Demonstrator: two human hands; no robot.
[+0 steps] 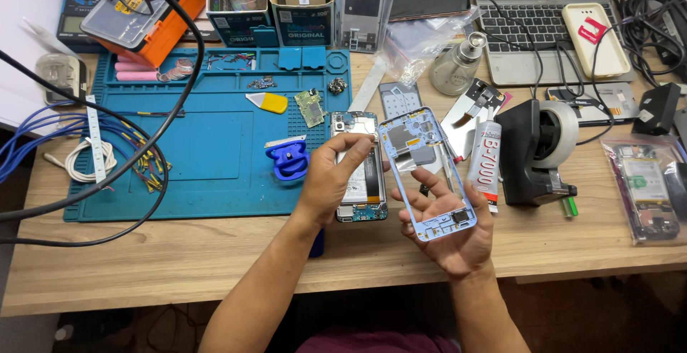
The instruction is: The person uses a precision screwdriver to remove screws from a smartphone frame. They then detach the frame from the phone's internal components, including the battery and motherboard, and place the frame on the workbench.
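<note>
Head view: your right hand (pixel 451 228) cradles the pale blue phone frame (pixel 427 174), fingers curled beneath; your left hand (pixel 330 177) pinches the opened phone (pixel 360 170) lying on the table (pixel 179 260); glue tube (pixel 485 160) and tape dispenser (pixel 533 152) crowd just right; blue suction cup (pixel 288 160) left on the mat (pixel 207 145).

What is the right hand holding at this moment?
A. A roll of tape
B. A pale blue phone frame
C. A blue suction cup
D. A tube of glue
B: the right hand cradles the pale blue plastic phone frame in its open palm, while the left hand rests on the opened phone lying on the wooden table.
</note>
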